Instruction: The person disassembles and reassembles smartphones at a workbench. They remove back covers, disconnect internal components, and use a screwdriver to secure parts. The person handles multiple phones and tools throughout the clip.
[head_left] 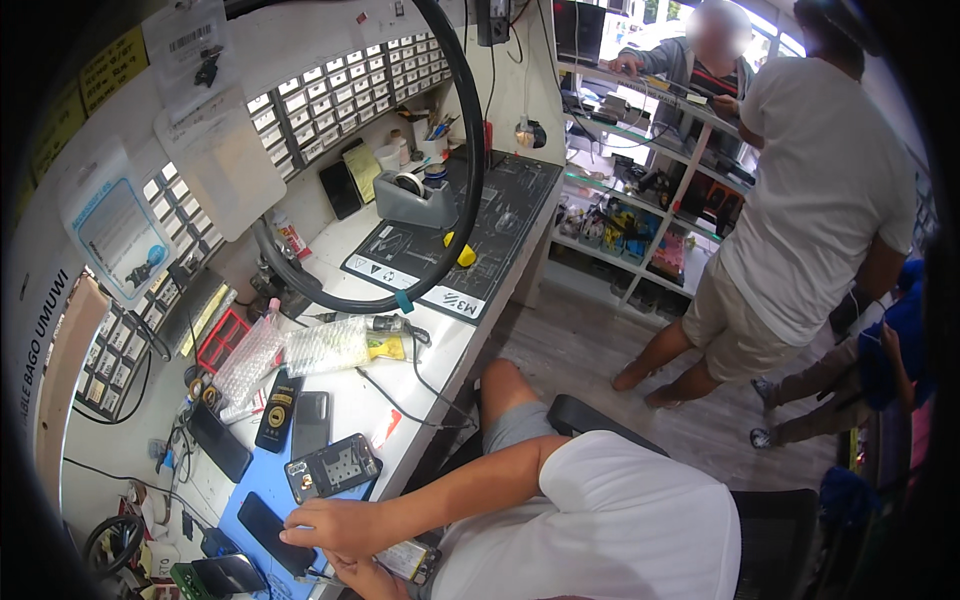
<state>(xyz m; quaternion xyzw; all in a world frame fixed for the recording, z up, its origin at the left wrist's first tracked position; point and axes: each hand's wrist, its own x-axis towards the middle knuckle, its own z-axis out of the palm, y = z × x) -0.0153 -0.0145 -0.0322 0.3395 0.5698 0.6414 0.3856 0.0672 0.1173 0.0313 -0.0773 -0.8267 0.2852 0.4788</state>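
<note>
My right hand (335,525) is closed, with its fingers curled together at the edge of a dark phone screen (262,530) on a blue mat (262,470). Whatever those fingers hold cannot be made out. Just below it, my left hand (368,578) shows only in part at the bottom edge, its fingers closed near a thin silvery piece (320,577). Next to that hand, an opened phone with a pale battery (408,560) is partly covered. A phone with its inner frame bared (333,467) lies just beyond my right hand.
Beyond lie a black boxed item (278,412), a grey phone (311,422), a dark phone (218,442) and bubble wrap (327,346). A black lamp ring (470,150) hangs over the bench. Farther off are a tape dispenser (415,203), a standing person (830,170) and a shelf (640,210).
</note>
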